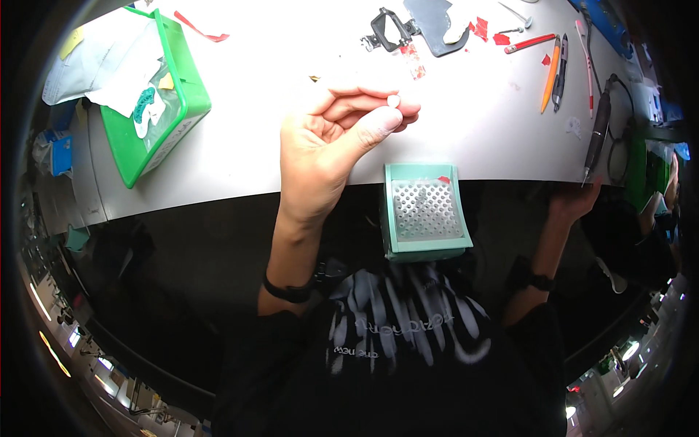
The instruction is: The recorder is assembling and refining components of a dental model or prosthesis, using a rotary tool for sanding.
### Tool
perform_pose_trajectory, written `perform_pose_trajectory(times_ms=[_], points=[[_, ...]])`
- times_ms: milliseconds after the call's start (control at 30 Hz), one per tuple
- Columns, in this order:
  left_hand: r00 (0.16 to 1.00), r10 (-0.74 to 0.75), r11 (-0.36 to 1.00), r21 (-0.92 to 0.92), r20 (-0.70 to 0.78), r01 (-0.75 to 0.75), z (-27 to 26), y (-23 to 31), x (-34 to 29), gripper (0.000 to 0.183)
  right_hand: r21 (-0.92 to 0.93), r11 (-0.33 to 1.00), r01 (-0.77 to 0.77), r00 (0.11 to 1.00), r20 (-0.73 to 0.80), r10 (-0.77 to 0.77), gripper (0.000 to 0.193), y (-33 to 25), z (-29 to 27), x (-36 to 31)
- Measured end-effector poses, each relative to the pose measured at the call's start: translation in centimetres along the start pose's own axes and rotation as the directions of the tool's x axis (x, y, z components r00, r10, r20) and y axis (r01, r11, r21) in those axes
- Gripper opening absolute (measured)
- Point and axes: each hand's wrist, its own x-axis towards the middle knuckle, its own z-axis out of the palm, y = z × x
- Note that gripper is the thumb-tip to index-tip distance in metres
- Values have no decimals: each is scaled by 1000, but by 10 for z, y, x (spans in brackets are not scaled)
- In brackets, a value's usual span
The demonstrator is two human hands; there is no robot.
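My left hand (331, 142) is raised over the white table, thumb and fingertips pinched on a small white piece (394, 100), too small to name more exactly. My right hand (575, 202) is low at the table's front edge on the right, just under the tip of a black pen-shaped handpiece (598, 127). Its fingers are dim and partly hidden, so I cannot make out whether it holds anything. Between the two hands, a teal box (390, 218) with a perforated metal plate (428, 210) juts out from the table edge toward me.
A green bin (191, 95) with bags and papers stands at left. At the back lie a black hinged frame (389, 29), a grey plate (437, 25) and red scraps (480, 29). An orange pencil (551, 73) and pens lie right. Another person's hand (673, 175) shows far right.
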Motion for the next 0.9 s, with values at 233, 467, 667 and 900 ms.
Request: perform_pose_trajectory(times_ms=[233,467,667,900], points=[[1000,10,999,45,15,-11,-1,-3,1,22,-2,998,60,998,-33,-60,58,4,5,1],[1000,6,999,-36,19,-5,-4,-2,1,24,-22,997,81,996,-38,-81,57,5,8,0],[999,-41,997,-67,11,41,-6,-1,1,26,-47,994,103,992,-65,-106,58,7,16,-3],[1000,-15,996,-92,19,16,-8,-5,1,32,-45,995,94,991,-95,-98,60,7,18,-3]])
